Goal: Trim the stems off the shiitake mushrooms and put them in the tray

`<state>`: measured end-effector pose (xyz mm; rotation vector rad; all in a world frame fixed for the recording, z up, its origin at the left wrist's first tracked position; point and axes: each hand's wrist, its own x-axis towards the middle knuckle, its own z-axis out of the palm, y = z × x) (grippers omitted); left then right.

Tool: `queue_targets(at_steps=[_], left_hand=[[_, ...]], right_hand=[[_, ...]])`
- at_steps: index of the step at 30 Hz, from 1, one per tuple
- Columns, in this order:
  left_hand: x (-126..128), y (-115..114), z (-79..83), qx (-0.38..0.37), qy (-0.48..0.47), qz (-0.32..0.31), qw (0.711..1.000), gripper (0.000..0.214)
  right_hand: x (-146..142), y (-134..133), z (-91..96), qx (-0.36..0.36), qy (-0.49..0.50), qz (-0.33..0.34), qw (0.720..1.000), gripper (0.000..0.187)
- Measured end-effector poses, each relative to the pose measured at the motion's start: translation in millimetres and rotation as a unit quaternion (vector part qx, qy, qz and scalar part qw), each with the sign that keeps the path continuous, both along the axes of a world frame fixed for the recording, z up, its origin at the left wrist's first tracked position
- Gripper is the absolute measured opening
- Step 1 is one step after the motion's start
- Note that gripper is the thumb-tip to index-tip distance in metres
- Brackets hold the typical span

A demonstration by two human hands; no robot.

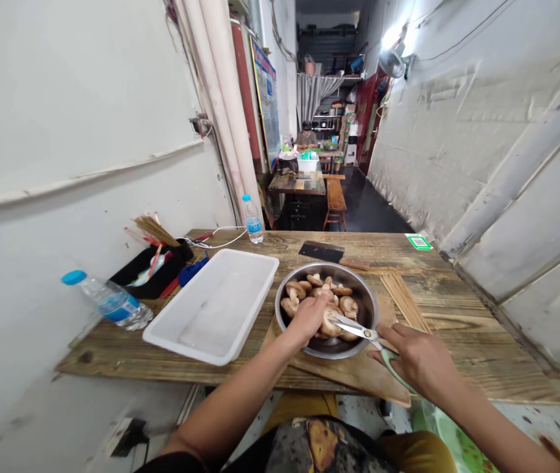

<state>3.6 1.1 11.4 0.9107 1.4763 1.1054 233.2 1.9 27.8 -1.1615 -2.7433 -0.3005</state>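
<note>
Several brown shiitake mushrooms (348, 307) lie in a round steel bowl (371, 295) on a wooden board (359, 376). My left hand (310, 318) reaches into the bowl, its fingers closed on a mushroom (330, 323) whose pale underside faces up. In my right hand (422, 360) are scissors (367, 334) with light green handles. Their blades extend over the bowl's right side, with the tips at the held mushroom's stem area. The blades look slightly apart. My left fingertips are partly hidden among the mushrooms.
Left of the bowl stands a white plastic tray (215, 305). Beyond it are a black box (154, 269) with sticks, and water bottles (107, 302). A cleaver (321, 251) lies behind the bowl, thin skewers (405, 301) to its right. A person (306, 136) sits far back.
</note>
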Motion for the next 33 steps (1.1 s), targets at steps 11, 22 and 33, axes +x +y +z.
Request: queue_targets(at_steps=[11, 22, 33], left_hand=[[-2.5, 0.2, -3.3, -0.011, 0.003, 0.010, 1.000, 0.050], [-117.0, -38.7, 24.1, 0.058, 0.560, 0.185, 0.806, 0.043], [-124.6, -32.6, 3.1, -0.084, 0.677, 0.060, 0.729, 0.036]], right_hand=[[-5.9, -0.4, -1.7, -0.482, 0.304, -0.051, 0.820, 0.035], [-19.8, -2.5, 3.2, -0.820, 0.457, -0.087, 0.332, 0.044], [-11.9, -1.3, -17.9, -0.811, 0.524, -0.097, 0.241, 0.042]])
